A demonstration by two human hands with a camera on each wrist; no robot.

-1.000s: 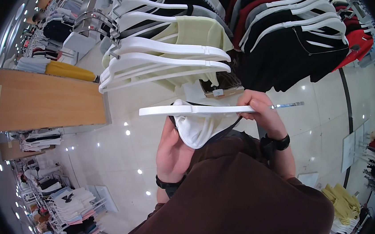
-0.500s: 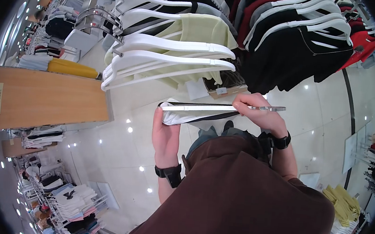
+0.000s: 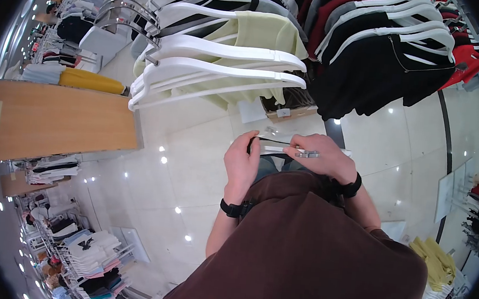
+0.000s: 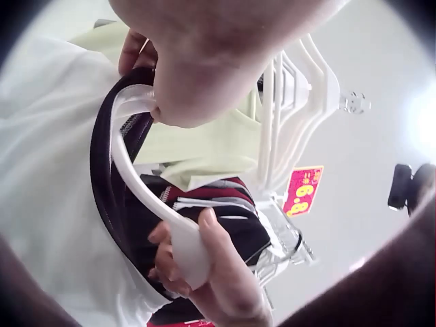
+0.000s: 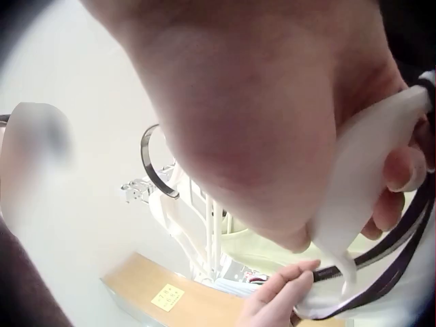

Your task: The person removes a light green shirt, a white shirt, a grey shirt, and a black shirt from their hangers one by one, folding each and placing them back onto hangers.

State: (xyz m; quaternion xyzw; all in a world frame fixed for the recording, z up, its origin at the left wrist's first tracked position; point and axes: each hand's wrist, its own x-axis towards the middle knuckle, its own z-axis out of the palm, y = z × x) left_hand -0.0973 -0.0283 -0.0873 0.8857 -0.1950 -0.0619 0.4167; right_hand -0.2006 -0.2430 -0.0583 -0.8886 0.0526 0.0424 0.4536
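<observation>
In front of the body, my right hand [image 3: 323, 155] grips a white clothes hanger [image 4: 139, 180] at its middle, beside the metal hook [image 5: 151, 163]. The hanger's curved arm runs into the neck opening of a white garment [image 4: 54, 163] edged with dark trim [image 4: 102, 180]. My left hand [image 3: 241, 162] pinches that trim between thumb and fingers, close by the hanger arm's tip. Seen from the right wrist, the left fingers [image 5: 283, 289] hold the trim near the same tip. Most of the garment is hidden from the head view.
A rack of white hangers [image 3: 223, 71] with pale yellow tops [image 3: 261, 34] stands just ahead. Black tops [image 3: 391, 77] hang to its right. On the left is a wooden panel [image 3: 59, 125]. Shiny floor tiles [image 3: 176, 184] lie below, and more clothes racks [image 3: 93, 256] stand behind left.
My left hand has moved right, nearer the right hand, and its fingers have closed on the trim. The hanger has turned, its hook now pointing less far to the right.
</observation>
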